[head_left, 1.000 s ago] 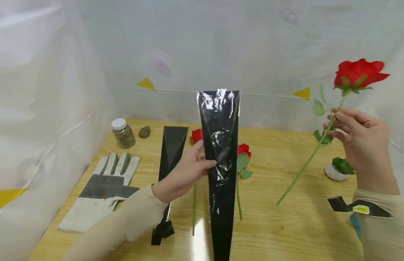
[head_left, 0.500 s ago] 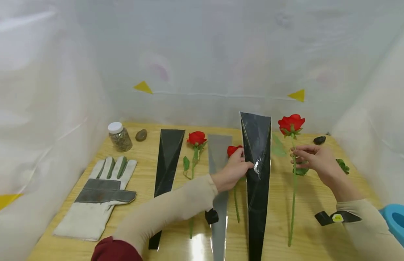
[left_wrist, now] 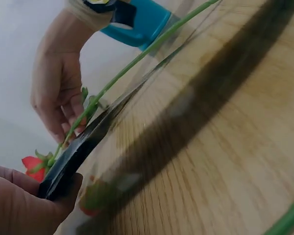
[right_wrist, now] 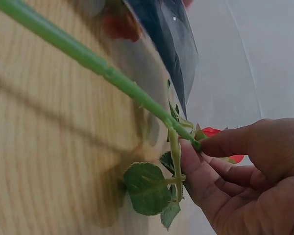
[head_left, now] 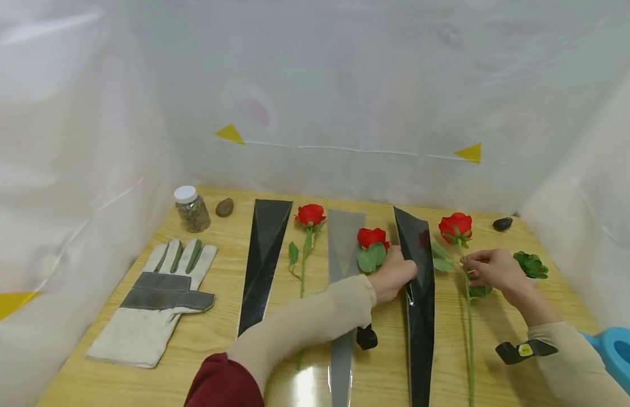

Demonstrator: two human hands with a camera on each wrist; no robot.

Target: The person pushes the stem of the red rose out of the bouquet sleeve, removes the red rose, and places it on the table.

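Note:
My left hand point(head_left: 393, 276) pinches the edge of a long tapered black flower sleeve point(head_left: 421, 308), just above the table. To its right, my right hand point(head_left: 498, 274) pinches the green stem of a red artificial rose point(head_left: 455, 226) below the bloom. The right wrist view shows thumb and fingers on that stem point(right_wrist: 132, 90), near a leaf point(right_wrist: 147, 188). In the left wrist view the sleeve point(left_wrist: 81, 149) sits between thumb and fingers, and the rose stem runs alongside it. Sleeve and rose appear side by side; I cannot tell whether they touch.
On the wooden table point(head_left: 142, 390) lie another black sleeve point(head_left: 264, 254), a grey sleeve point(head_left: 342, 362) and two roses, one point(head_left: 309, 215) left, one point(head_left: 372, 237) near my left hand. A work glove point(head_left: 152, 305), jar point(head_left: 192, 212), stones, succulent point(head_left: 530, 264) and blue object point(head_left: 620, 353) stand around.
The left hand has carried the black sleeve right and down to the table. The right hand has brought the rose left and down beside it. The grey sleeve has come into view.

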